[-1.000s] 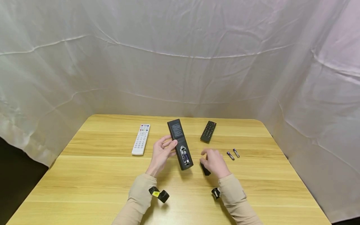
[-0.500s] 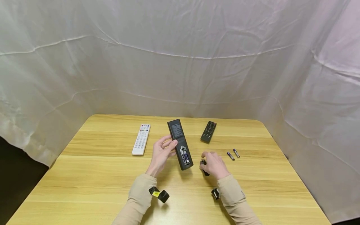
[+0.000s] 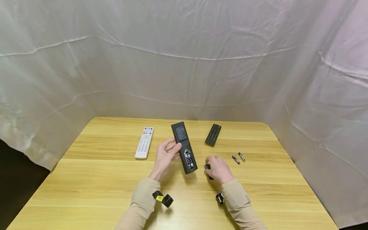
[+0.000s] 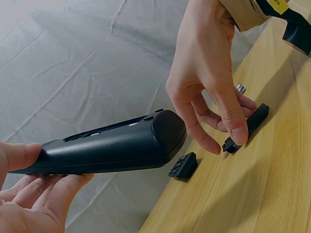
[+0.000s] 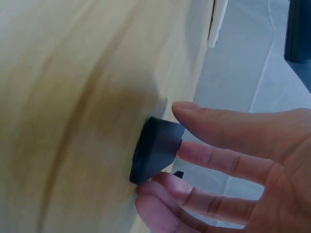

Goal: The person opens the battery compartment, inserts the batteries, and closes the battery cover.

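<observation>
We see the left hand (image 3: 165,156) holding a black remote (image 3: 185,143) raised above the tabletop (image 3: 95,191), its back turned upward. The thumb presses on the remote's edge near the middle while the other fingers support it from beneath, so we can call it pinched between them. The battery compartment (image 3: 185,152) near the remote's lower end is uncovered, and we can make out two seated batteries (image 3: 189,159) lying side by side in it. Printed text fills a panel toward the other end.

To the right of that remote, we find the right hand (image 3: 219,169) low over the tabletop, its fingers (image 5: 218,162) curled around a small black battery cover (image 4: 255,122). The cover sits between the thumb and the other fingers, with one edge down against the wood; how firmly it is pinched, we cannot tell.

Just beyond the right hand, on its right, two loose batteries (image 3: 238,158) lie near each other without touching. Farther back we see a smaller black remote (image 3: 213,135), buttons up and slightly slanted. Well to the left of the held remote, a white remote (image 3: 144,142) lies with its buttons up as well. Both forearms wear beige sleeves (image 3: 145,195), and at each wrist we notice a black camera (image 3: 166,200). Behind the tabletop hangs a pale, creased cloth (image 3: 184,80)
</observation>
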The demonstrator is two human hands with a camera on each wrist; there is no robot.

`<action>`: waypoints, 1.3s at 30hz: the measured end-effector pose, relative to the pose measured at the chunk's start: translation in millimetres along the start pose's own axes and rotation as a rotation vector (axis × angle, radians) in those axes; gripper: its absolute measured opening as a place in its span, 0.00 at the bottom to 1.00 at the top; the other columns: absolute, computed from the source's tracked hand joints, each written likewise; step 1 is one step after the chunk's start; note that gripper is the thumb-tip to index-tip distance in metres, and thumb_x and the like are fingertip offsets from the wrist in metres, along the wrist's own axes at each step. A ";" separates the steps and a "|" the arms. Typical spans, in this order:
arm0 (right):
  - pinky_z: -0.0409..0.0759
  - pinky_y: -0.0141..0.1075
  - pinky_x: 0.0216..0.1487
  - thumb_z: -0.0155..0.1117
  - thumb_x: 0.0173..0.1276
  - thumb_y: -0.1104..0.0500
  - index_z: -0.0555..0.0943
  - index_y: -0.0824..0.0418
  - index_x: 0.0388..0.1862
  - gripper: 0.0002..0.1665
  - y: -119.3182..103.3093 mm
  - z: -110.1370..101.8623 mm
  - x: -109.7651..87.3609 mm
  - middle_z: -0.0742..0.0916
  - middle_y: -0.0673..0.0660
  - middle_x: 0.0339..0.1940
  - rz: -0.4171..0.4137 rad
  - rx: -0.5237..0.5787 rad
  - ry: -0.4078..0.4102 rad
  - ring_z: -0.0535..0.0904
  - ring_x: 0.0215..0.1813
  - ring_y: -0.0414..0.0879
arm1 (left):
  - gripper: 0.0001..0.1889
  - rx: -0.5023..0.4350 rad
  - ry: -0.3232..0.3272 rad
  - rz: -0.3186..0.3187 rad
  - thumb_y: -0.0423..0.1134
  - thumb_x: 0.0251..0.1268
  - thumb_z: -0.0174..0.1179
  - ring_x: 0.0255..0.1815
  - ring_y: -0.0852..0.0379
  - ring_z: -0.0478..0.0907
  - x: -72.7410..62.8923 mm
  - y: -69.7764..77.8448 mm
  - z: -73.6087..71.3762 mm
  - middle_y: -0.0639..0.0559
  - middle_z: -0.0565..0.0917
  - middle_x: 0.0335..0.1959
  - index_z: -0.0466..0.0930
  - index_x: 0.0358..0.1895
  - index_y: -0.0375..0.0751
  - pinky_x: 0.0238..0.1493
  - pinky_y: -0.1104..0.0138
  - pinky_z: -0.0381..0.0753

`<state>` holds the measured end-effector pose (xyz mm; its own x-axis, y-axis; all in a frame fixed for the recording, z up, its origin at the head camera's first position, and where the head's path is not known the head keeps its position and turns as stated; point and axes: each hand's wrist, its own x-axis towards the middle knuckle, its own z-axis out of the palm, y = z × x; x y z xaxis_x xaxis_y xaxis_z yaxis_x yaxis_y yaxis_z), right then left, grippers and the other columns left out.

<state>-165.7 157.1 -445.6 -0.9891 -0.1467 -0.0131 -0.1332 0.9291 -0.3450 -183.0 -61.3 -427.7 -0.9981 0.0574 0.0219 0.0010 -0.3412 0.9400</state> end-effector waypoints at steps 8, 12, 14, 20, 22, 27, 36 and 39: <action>0.85 0.48 0.39 0.78 0.55 0.61 0.85 0.60 0.41 0.15 1.0 3.3 0.6 0.88 0.62 0.41 0.013 0.005 -0.002 0.81 0.39 0.54 | 0.20 0.003 0.004 -0.001 0.28 0.71 0.58 0.36 0.62 0.88 -1.2 1.7 0.3 0.34 0.87 0.51 0.72 0.65 0.29 0.41 0.65 0.92; 0.85 0.47 0.38 0.77 0.55 0.62 0.84 0.60 0.38 0.13 1.3 4.4 1.2 0.88 0.61 0.39 0.001 0.003 0.003 0.81 0.38 0.53 | 0.21 0.006 0.009 -0.004 0.28 0.71 0.58 0.35 0.62 0.88 -0.9 1.9 0.5 0.33 0.87 0.52 0.72 0.65 0.29 0.41 0.65 0.92; 0.85 0.48 0.39 0.77 0.55 0.62 0.84 0.60 0.38 0.12 1.0 4.5 1.3 0.88 0.61 0.39 -0.002 0.007 0.007 0.82 0.38 0.53 | 0.21 0.006 0.011 -0.005 0.28 0.71 0.58 0.35 0.62 0.88 -0.9 2.0 0.6 0.33 0.87 0.52 0.72 0.65 0.29 0.41 0.65 0.92; 0.86 0.49 0.40 0.76 0.56 0.63 0.85 0.61 0.38 0.11 0.3 5.1 0.8 0.89 0.62 0.40 -0.008 0.013 0.022 0.83 0.40 0.54 | 0.21 0.002 0.007 -0.003 0.27 0.71 0.58 0.35 0.62 0.88 -1.5 2.2 0.5 0.33 0.87 0.51 0.72 0.65 0.29 0.42 0.65 0.92; 0.87 0.50 0.41 0.75 0.56 0.64 0.85 0.62 0.40 0.12 0.6 5.3 0.7 0.89 0.63 0.40 -0.014 0.020 0.037 0.84 0.41 0.55 | 0.21 0.002 0.007 -0.002 0.27 0.71 0.58 0.35 0.62 0.88 -1.6 2.3 0.5 0.33 0.87 0.51 0.72 0.65 0.29 0.42 0.64 0.92; 0.88 0.54 0.45 0.74 0.57 0.64 0.84 0.63 0.43 0.15 -0.2 5.3 0.2 0.89 0.65 0.42 -0.041 0.059 0.096 0.85 0.44 0.60 | 0.21 0.005 0.009 -0.001 0.28 0.71 0.58 0.34 0.62 0.88 -1.3 2.1 0.5 0.33 0.87 0.51 0.72 0.65 0.29 0.42 0.64 0.92; 0.86 0.40 0.29 0.74 0.59 0.64 0.83 0.65 0.48 0.18 -5.4 1.9 2.1 0.90 0.65 0.39 -0.138 0.096 0.237 0.84 0.33 0.52 | 0.21 0.002 0.014 0.000 0.28 0.71 0.58 0.34 0.62 0.88 -0.8 1.2 -0.2 0.36 0.88 0.49 0.72 0.65 0.29 0.41 0.65 0.92; 0.85 0.36 0.27 0.74 0.59 0.65 0.83 0.65 0.48 0.18 -7.2 0.8 2.5 0.89 0.64 0.37 -0.175 0.127 0.297 0.83 0.30 0.48 | 0.20 -0.001 0.014 0.001 0.28 0.71 0.58 0.34 0.62 0.88 -0.5 0.8 -0.5 0.35 0.88 0.50 0.72 0.65 0.29 0.42 0.65 0.92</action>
<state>-167.2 149.8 -443.9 -0.9296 -0.1776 0.3229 -0.3117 0.8464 -0.4318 -182.5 -62.0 -427.1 -0.9989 0.0442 0.0179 0.0017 -0.3425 0.9395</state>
